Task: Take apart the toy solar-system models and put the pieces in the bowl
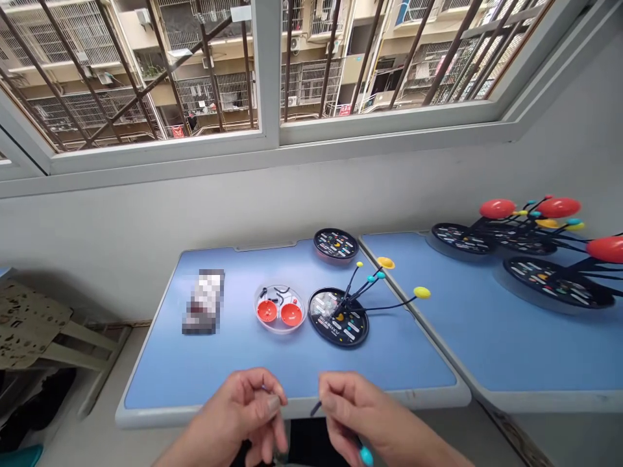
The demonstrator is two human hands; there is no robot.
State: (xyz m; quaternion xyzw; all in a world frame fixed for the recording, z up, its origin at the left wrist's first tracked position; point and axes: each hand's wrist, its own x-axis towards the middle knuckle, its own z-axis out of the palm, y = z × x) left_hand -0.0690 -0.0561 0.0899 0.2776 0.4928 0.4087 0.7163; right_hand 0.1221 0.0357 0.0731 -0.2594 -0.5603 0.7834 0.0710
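My right hand point(353, 415) pinches a thin black rod point(316, 408), and a cyan bead point(366, 456) shows on its lower end below my fingers. My left hand point(243, 415) is curled at the table's near edge, and its fingers hide whether they hold anything small. Ahead of my hands, a black printed disc point(338, 318) carries several thin rods tipped with yellow and cyan beads. Left of it, a clear round dish point(280, 308) holds red dome halves and black wires. A second black disc point(335, 245) lies at the far edge.
A blue table point(292, 376) with a grey rim holds a pixelated package point(204, 301). A second blue table point(487, 337) on the right bears assembled models with red ovals point(496, 208). A barred window point(267, 65) runs behind, and a folded stool point(39, 324) stands at the left.
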